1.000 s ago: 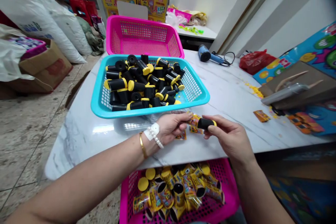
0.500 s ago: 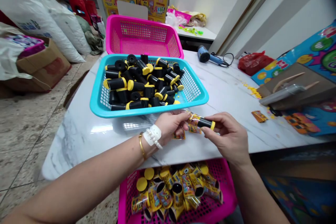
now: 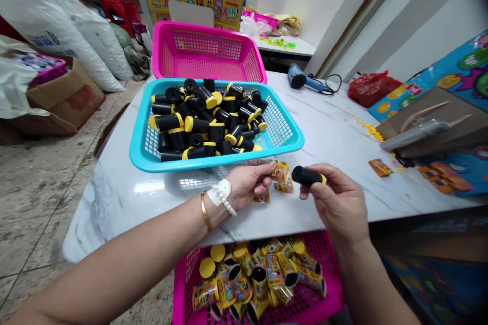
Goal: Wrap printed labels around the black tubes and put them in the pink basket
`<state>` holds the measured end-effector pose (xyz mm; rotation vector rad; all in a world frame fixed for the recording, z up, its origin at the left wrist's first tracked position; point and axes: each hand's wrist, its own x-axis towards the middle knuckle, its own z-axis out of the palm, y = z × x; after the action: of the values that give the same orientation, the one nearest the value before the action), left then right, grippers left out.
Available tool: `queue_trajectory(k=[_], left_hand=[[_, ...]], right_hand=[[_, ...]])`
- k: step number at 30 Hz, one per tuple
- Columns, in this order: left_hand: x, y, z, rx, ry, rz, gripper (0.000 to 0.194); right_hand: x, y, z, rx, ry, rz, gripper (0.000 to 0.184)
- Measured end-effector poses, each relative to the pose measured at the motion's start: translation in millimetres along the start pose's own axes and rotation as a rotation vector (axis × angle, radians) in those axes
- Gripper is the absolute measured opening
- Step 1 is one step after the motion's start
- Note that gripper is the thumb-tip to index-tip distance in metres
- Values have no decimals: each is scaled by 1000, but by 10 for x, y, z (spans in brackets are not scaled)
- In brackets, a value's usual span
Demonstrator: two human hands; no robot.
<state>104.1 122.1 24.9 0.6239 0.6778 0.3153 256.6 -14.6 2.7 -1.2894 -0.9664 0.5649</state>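
My left hand (image 3: 247,182) pinches a small printed orange-yellow plastic sleeve (image 3: 281,169) above the table. Just to its right, my right hand (image 3: 340,199) grips a black tube (image 3: 305,175) by its yellow-capped end, the dark end facing the sleeve. A gap separates tube and sleeve. More printed sleeves (image 3: 285,187) lie on the table beneath my left fingers. Behind my hands stands a turquoise basket (image 3: 217,163) with many black tubes with yellow caps (image 3: 197,124). Below the table edge, a magenta basket (image 3: 331,284) contains tubes in printed sleeves (image 3: 259,282).
An open pink basket (image 3: 209,68) stands behind the turquoise one. A blue heat gun (image 3: 297,78) with its cord lies at the back right. On the right are a red bag (image 3: 371,89), a cardboard box (image 3: 430,117) and flat printed packs (image 3: 442,177). White sacks (image 3: 49,35) stand left.
My right hand has drawn the black tube to the right, away from the sleeve it was lined up with. My left hand stays in place with the sleeve.
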Motion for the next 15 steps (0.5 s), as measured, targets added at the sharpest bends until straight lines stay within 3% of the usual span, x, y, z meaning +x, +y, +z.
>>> queue_trajectory(k=[4,7,12,15], left_hand=[[-4,-19,-24,41,-53,-3,29],[-7,-37,-28,102,-89,12,30],[-5,-40,-12,89,-67,42,27],[-16,-22,-9,79,-74,31,29]], right_hand=[[-2,-17,59,-148,1,63,20],[-15,-95,111,-268,21,-4,22],[-48,-155,149,-367,-83,-93,44],[-53,-127,139,-458,-34,-130,43]])
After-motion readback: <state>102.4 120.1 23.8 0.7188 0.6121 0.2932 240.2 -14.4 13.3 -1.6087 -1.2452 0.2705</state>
